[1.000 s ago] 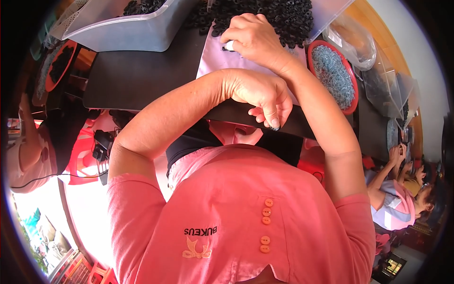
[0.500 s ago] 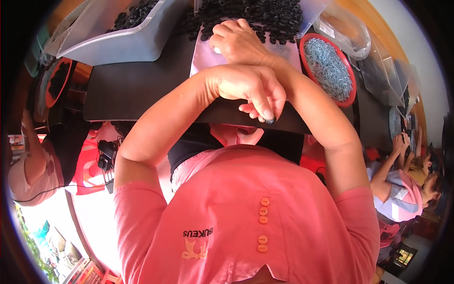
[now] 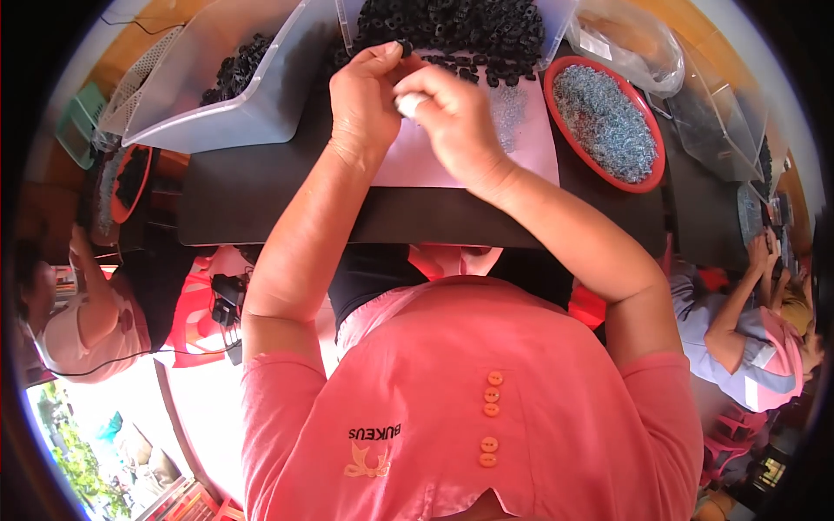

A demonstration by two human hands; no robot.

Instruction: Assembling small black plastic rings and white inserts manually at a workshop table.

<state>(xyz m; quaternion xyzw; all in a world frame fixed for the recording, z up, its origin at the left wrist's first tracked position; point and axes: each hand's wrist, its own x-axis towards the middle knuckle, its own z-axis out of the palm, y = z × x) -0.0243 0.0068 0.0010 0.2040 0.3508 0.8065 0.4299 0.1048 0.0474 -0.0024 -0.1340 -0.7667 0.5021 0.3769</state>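
Dark table (image 3: 239, 195) | small, roundish black piece (image 3: 406, 49) | left grip (image 3: 365, 104) pinching it | right grip (image 3: 453, 117) unclear

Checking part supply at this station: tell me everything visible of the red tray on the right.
The red tray is a shallow dish, apparently plastic, oval in this view, with a raised rim. It rests open side up on the black table, right of the pale pink sheet. Small pale blue-grey pieces lie heaped loosely in it, too tiny to make out singly. A clear bag lies just beyond; contact can't be told. Neither the left hand nor the right hand touches it.
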